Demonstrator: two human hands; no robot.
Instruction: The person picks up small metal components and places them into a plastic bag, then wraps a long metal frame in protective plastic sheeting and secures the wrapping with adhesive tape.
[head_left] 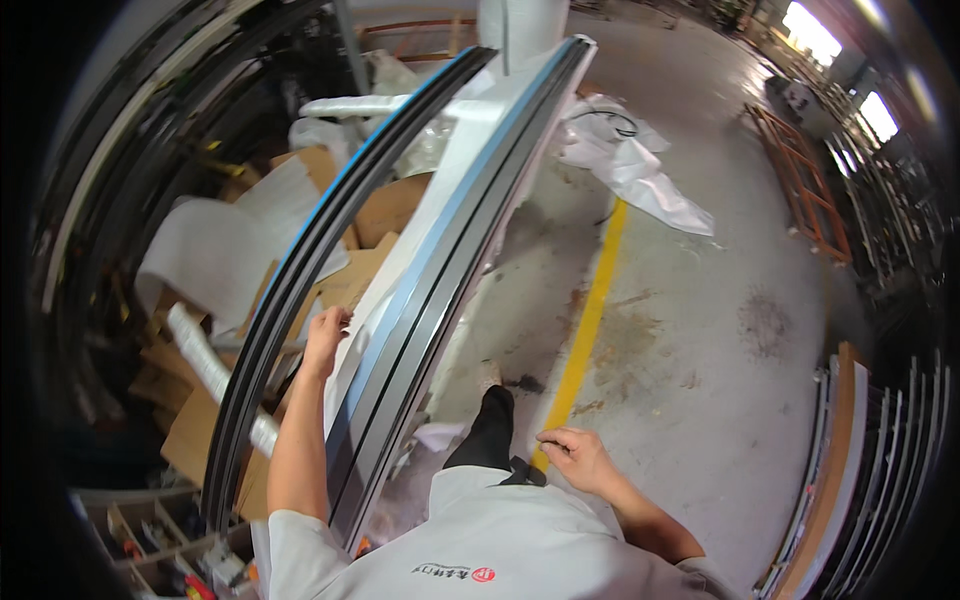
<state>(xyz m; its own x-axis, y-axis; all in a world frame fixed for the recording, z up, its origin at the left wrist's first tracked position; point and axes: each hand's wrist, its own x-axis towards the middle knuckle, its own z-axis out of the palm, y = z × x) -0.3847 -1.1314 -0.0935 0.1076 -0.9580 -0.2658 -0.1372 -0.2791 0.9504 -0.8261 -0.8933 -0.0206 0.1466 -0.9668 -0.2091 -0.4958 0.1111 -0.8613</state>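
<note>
My left hand (326,340) hovers over the gap between two long dark metal profiles, its fingers curled together. Whatever they hold, if anything, is too small to make out. Just right of it runs the grey profile (405,375) with a pale blue film strip, lying on white foam sheet (408,250). To its left is the black profile (285,285) with a bright blue edge. My right hand (580,458) is apart from the profiles, in front of my waist and above the floor. Its thumb and fingers are drawn together, and I cannot see what is between them.
Cardboard (195,435) and rolled white foam (205,250) lie on the left. Crumpled white plastic (640,180) rests on the floor by a yellow line (590,330). An orange frame (800,185) and stacked profiles (885,470) stand at right; a divided parts tray (150,530) sits lower left.
</note>
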